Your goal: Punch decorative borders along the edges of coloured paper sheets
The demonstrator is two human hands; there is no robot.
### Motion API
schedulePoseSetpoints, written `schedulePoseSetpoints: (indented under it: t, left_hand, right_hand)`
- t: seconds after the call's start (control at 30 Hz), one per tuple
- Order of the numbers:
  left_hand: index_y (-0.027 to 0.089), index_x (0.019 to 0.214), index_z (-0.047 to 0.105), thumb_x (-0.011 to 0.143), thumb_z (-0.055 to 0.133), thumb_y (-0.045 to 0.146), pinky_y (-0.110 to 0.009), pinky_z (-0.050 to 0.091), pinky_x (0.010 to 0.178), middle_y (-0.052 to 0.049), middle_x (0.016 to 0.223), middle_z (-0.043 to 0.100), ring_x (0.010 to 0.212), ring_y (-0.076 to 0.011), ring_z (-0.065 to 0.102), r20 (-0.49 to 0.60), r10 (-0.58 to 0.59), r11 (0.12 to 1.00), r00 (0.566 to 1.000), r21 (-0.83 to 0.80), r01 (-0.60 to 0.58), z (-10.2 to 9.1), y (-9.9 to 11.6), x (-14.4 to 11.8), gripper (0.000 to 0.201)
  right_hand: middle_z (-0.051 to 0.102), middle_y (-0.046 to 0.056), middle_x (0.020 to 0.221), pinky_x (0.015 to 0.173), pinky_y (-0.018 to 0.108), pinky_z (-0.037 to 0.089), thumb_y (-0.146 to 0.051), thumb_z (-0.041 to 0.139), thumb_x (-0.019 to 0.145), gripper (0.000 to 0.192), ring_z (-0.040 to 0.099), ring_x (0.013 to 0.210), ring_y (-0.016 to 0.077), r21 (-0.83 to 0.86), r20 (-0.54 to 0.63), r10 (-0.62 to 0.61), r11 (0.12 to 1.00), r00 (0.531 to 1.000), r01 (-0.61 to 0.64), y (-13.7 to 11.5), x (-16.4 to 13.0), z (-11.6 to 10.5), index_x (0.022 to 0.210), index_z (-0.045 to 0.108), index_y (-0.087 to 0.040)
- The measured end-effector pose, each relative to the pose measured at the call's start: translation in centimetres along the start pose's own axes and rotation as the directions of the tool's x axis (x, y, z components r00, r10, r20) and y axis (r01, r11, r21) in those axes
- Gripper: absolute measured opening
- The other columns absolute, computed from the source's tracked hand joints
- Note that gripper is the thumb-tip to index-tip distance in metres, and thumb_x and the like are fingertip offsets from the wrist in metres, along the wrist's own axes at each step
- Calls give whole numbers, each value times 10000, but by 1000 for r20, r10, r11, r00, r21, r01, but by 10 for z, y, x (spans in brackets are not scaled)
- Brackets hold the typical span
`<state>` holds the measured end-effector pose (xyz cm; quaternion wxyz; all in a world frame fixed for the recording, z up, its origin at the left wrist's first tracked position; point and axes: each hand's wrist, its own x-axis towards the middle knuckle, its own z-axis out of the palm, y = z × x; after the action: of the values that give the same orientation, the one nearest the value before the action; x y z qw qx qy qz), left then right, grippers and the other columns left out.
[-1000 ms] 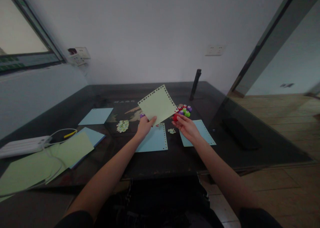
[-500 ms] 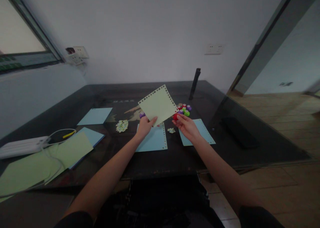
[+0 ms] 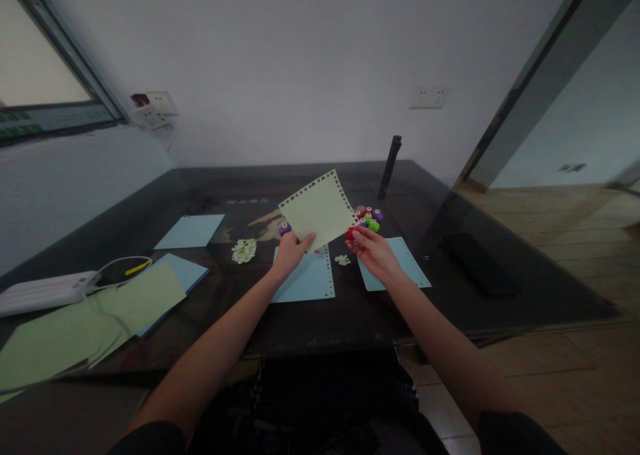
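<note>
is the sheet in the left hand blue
No, the left hand grips a pale green sheet with holes along two edges.

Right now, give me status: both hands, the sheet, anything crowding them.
Left hand pinching pale green sheet, holes along two edges. Right hand holding red gadget at sheet's right corner. Close beyond: cluster of coloured gadgets.

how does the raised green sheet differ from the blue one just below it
The green sheet is tilted in the left hand; the blue sheet lies flat on the table. The green sheet shows holes along two edges; the blue sheet, partly hidden, along its right edge. Both are punched.
</note>
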<state>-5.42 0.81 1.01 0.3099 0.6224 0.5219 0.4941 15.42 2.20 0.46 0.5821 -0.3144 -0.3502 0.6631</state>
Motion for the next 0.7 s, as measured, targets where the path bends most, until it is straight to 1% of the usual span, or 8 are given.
schedulePoseSetpoints:
  t: [0.1,0.27,0.37,0.43,0.5,0.6,0.7]
  left_hand:
    - [128,681,668,787,585,303,-225,429,525,-48,555,672,523,-147,577,12,21,1000,1000,14,-21,-1,1,0,221]
    - [133,677,670,784,587,303,-244,459,584,-56,601,692,600,-171,621,7,42,999,999,18,-42,0,2,0,217]
    - [138,679,674,767,604,306,-249,457,568,-56,605,691,587,-173,610,-24,22,999,999,31,-22,0,2,-1,202]
    - [144,691,682,745,627,308,-252,460,570,-58,642,701,599,-176,609,-57,13,999,998,39,-10,1,0,0,182]
    - [144,715,691,736,635,311,-261,472,604,-66,703,715,641,-182,621,-69,18,999,997,38,-16,1,-2,1,177]
    - [133,756,697,754,615,315,-280,492,667,-80,781,724,712,-191,637,-34,45,999,998,33,-44,1,-5,1,199]
    - [126,787,702,759,613,305,-286,498,700,-88,818,726,733,-189,643,-9,63,997,998,49,-63,1,-6,1,202]
  right_hand:
    - [677,10,807,762,326,528,-252,817,579,282,624,686,125,-20,-4,-21,1000,1000,21,0,0,0,801,651,-200]
    - [676,12,826,745,309,523,-245,827,553,291,616,707,124,-17,-29,-16,1000,999,15,-1,0,1,777,648,-196]
    - [675,13,827,737,303,512,-237,824,552,294,613,711,125,-16,-43,-21,1000,999,21,-1,0,2,779,642,-197]
    - [674,10,821,714,300,502,-243,821,554,297,604,687,120,-24,-50,-14,1000,999,13,-2,-1,2,784,637,-200]
    - [670,2,801,674,290,486,-259,823,550,307,588,637,108,-35,-53,6,999,999,-8,-3,-1,2,785,635,-199]
    - [656,-16,743,623,275,458,-289,827,547,315,571,588,97,-57,-42,20,998,999,-23,-5,-3,3,771,624,-197]
    - [644,-20,709,609,270,443,-317,822,559,301,578,593,102,-84,-14,23,996,1000,-24,-6,-4,5,735,610,-195]
